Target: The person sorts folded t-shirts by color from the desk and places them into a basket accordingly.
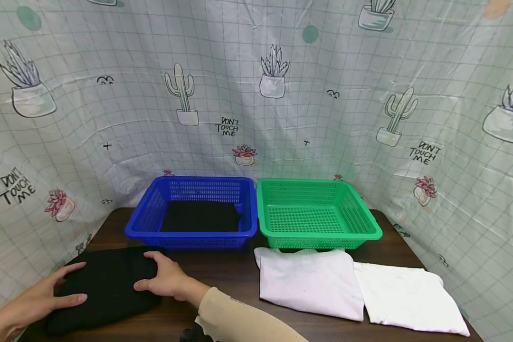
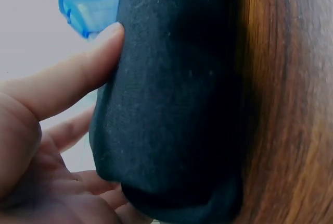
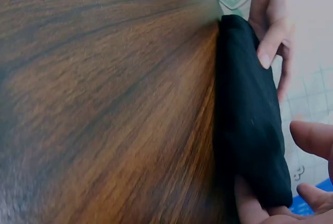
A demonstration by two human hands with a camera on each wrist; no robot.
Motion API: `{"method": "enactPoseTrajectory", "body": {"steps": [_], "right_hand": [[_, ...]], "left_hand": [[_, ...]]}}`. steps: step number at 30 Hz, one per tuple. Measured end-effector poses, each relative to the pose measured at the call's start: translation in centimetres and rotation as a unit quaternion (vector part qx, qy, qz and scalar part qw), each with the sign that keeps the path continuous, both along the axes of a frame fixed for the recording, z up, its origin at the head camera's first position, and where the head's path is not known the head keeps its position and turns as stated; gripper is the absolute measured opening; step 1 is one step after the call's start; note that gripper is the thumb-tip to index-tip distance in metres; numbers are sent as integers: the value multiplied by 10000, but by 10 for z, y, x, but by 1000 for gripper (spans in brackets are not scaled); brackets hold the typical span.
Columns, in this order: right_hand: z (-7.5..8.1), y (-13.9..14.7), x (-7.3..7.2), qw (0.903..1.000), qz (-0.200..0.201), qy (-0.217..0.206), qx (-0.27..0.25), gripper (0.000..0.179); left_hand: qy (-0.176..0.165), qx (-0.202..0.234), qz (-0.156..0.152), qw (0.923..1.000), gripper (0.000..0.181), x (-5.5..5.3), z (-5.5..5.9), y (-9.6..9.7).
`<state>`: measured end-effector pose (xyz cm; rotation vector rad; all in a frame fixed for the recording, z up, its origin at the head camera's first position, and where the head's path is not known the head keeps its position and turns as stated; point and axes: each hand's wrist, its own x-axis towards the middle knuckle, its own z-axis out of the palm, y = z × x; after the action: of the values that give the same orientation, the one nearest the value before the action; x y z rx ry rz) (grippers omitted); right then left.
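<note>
A folded black garment [image 1: 107, 285] lies at the table's left side. My left hand [image 1: 47, 299] holds its left end. In the left wrist view the thumb [image 2: 106, 44] rests against the cloth's upper side while other fingers wrap the end, partly hidden. At the opposite end is my right hand [image 1: 166, 278], index finger and thumb above the cloth. From the right wrist view, a fingertip [image 3: 247, 200] is tucked under the edge of the garment [image 3: 250, 109], and the thumb [image 3: 312, 138] stands off the top.
A blue basket [image 1: 192, 234] behind the hands contains another folded black garment [image 1: 201, 216]. Beside it stands a green basket [image 1: 320, 235] with its bottom showing. Two folded white garments [image 1: 309, 285] [image 1: 410, 297] lie at the right of the dark wooden table [image 1: 222, 270]. A patterned curtain hangs around it.
</note>
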<state>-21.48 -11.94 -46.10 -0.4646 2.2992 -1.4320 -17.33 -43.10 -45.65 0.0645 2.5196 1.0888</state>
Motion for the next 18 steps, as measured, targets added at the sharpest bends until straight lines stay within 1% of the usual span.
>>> {"method": "enactPoseTrajectory", "body": {"steps": [4,7,11,14,16,18], "right_hand": [[-1,-4,1,9997,-142,168,52,68],[-3,-4,-1,9995,-247,196,44,67],[-5,-3,-3,9996,-272,-72,-90,61],[-4,-3,-3,9990,-232,-329,-188,59],[-3,-2,-2,9989,-209,-364,-185,61],[-2,-2,-1,9991,-128,-361,-164,63]], "left_hand": [[-181,324,228,9990,94,2,3,4],[-267,534,342,9976,94,3,3,8],[-335,739,452,9957,93,5,3,11],[-415,983,506,9930,92,5,1,13],[-480,1191,573,9901,89,6,0,15],[-480,1365,573,9878,83,8,-1,15]]}}
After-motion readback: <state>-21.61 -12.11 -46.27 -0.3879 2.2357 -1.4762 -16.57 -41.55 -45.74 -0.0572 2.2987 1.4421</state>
